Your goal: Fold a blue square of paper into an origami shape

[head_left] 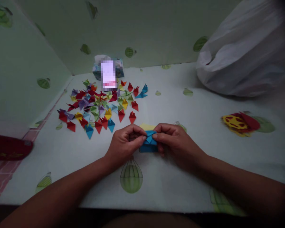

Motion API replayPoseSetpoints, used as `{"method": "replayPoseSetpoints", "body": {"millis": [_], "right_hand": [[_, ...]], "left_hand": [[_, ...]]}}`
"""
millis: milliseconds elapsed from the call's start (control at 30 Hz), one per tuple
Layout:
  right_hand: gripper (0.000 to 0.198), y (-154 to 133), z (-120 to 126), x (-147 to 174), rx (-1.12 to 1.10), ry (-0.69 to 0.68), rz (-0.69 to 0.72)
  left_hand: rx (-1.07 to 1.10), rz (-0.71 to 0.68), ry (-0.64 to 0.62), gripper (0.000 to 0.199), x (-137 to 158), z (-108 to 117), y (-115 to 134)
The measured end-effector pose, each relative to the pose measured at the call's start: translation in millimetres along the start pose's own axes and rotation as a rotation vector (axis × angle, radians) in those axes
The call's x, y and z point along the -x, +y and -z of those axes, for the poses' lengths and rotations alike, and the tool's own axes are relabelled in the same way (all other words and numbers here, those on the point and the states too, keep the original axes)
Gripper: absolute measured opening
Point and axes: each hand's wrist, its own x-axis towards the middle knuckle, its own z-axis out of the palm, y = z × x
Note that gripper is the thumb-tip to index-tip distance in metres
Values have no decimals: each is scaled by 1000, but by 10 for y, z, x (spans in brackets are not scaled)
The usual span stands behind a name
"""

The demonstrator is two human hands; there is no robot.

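Observation:
Between my hands is a small blue piece of folded paper (pixel 150 138), with creased flaps on its upper face. My left hand (pixel 127 141) pinches its left side between thumb and finger. On the other side, my right hand (pixel 172 139) grips the right edge the same way. Flat blue paper (pixel 148 148) lies just below the folded piece, and yellow paper (pixel 147 127) shows behind it. To the upper left, many folded paper cranes (pixel 99 106) in red, blue, yellow, green and purple are spread over the table.
A blurred-out phone (pixel 108 74) leans on a tissue box (pixel 120 68) at the back. A large white plastic bag (pixel 242 60) stands at the back right. Red and yellow cut-out pieces (pixel 237 123) lie on the right of the table (pixel 97 190). A dark red item (pixel 10 147) is at the left edge.

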Motion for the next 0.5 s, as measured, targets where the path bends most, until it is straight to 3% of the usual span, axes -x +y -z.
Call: {"method": "replayPoseSetpoints", "body": {"millis": [500], "right_hand": [[19,-28,3,3,64,-18,22]], "left_hand": [[78,41,1,12,-1,-30,0]]}}
